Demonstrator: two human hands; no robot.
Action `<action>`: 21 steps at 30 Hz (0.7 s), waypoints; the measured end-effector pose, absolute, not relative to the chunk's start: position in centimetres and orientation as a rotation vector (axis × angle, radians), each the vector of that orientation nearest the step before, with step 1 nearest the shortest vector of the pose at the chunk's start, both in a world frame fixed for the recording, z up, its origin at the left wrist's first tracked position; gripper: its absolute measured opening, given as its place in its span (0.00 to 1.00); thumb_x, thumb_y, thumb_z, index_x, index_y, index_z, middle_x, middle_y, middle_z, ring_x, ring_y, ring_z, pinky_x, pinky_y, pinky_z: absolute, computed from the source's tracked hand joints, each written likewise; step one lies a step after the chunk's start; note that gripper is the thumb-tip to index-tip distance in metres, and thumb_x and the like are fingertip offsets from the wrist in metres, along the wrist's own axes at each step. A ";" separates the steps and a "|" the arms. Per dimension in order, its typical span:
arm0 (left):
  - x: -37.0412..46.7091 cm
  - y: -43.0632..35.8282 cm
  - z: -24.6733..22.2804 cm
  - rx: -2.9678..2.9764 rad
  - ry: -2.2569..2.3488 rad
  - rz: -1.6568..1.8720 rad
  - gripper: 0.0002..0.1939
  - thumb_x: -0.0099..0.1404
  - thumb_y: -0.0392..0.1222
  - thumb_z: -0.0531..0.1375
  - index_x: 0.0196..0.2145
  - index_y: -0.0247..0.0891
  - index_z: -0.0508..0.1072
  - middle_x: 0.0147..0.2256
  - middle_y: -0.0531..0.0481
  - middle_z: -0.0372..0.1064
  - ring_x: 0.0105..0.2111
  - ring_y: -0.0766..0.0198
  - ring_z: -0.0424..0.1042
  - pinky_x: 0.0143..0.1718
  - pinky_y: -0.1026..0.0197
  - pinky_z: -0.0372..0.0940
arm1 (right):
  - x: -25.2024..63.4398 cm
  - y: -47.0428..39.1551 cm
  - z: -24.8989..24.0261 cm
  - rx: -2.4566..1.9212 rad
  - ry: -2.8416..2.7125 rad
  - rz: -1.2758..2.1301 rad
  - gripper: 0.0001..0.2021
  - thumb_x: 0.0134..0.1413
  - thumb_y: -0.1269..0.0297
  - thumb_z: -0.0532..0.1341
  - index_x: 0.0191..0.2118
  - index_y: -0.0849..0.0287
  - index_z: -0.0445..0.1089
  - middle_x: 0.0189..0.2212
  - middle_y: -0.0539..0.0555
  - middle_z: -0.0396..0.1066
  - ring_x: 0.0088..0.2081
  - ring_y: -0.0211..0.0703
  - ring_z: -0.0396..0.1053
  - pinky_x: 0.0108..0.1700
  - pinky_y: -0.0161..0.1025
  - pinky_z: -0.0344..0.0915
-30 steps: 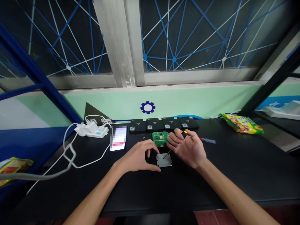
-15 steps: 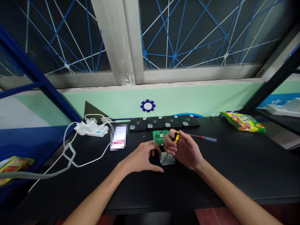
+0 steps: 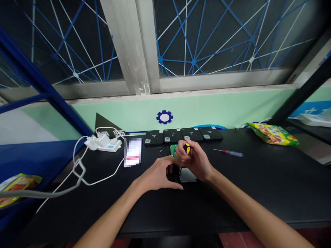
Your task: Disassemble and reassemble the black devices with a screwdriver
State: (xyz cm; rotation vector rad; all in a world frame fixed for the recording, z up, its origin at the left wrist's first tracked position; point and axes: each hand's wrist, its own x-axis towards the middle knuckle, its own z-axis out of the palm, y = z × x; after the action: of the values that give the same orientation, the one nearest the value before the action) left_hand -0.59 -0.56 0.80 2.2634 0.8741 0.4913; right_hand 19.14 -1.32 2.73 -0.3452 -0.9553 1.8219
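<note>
My right hand is wrapped around a yellow-and-black screwdriver, its handle end showing above the fist. The screwdriver points down toward the left side of a silver metal plate; its tip is hard to make out. The plate lies on a dark case, mostly hidden by my hands. My left hand arches around the case's left side, fingers at the far edge and thumb at the near edge. Behind my right hand a green circuit board shows in part.
Several black boxes stand in a row along the wall. Tiny loose screws lie left of the circuit board. A second screwdriver rests at the right, beyond it a yellow snack bag. A phone and white power strip are left.
My right hand has moved left and slightly down with the screwdriver, from the plate's middle toward its left side, and covers more of the circuit board. My left hand keeps its pose.
</note>
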 end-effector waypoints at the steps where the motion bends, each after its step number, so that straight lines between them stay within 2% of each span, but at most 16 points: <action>1: -0.6 -0.6 0.8 2.267 0.866 0.492 0.32 0.53 0.58 0.79 0.51 0.42 0.78 0.45 0.47 0.75 0.37 0.58 0.73 0.38 0.57 0.70 | 19.0 -1.4 2.6 -0.347 -0.948 1.821 0.23 0.72 0.49 0.55 0.27 0.57 0.64 0.22 0.45 0.43 0.25 0.39 0.36 0.25 0.37 0.40; 12: -0.4 -0.7 0.9 2.246 0.788 0.501 0.23 0.57 0.54 0.78 0.45 0.43 0.81 0.51 0.46 0.74 0.42 0.56 0.74 0.44 0.55 0.71 | 19.5 -1.8 2.7 -0.339 -0.964 1.794 0.23 0.71 0.48 0.57 0.27 0.57 0.65 0.22 0.45 0.44 0.24 0.38 0.37 0.25 0.36 0.40; 17: -0.4 -0.6 0.9 2.235 0.785 0.499 0.23 0.57 0.54 0.78 0.46 0.43 0.82 0.53 0.46 0.74 0.42 0.57 0.74 0.45 0.54 0.72 | 19.4 -1.8 2.6 -0.343 -0.980 1.807 0.24 0.70 0.47 0.58 0.27 0.58 0.64 0.21 0.44 0.44 0.24 0.37 0.37 0.24 0.35 0.39; 19: -0.4 -0.6 0.8 2.233 0.774 0.513 0.24 0.57 0.53 0.78 0.47 0.43 0.82 0.53 0.46 0.74 0.42 0.57 0.74 0.44 0.54 0.72 | 19.3 -1.8 2.4 -0.350 -1.011 1.781 0.23 0.71 0.48 0.58 0.28 0.58 0.66 0.21 0.44 0.47 0.23 0.36 0.41 0.24 0.35 0.42; 21: -0.3 -0.6 0.7 2.227 0.766 0.529 0.23 0.57 0.52 0.78 0.47 0.43 0.81 0.52 0.46 0.74 0.43 0.56 0.75 0.44 0.55 0.72 | 19.3 -1.9 2.0 -0.360 -1.075 1.727 0.20 0.71 0.50 0.59 0.30 0.59 0.69 0.22 0.46 0.54 0.24 0.37 0.49 0.26 0.35 0.48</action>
State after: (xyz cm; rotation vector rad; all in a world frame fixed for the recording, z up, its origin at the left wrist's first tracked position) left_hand -0.31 -0.63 0.74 2.2272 0.7659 0.5295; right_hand 19.29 -1.91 2.03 -0.3605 -1.0749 1.7266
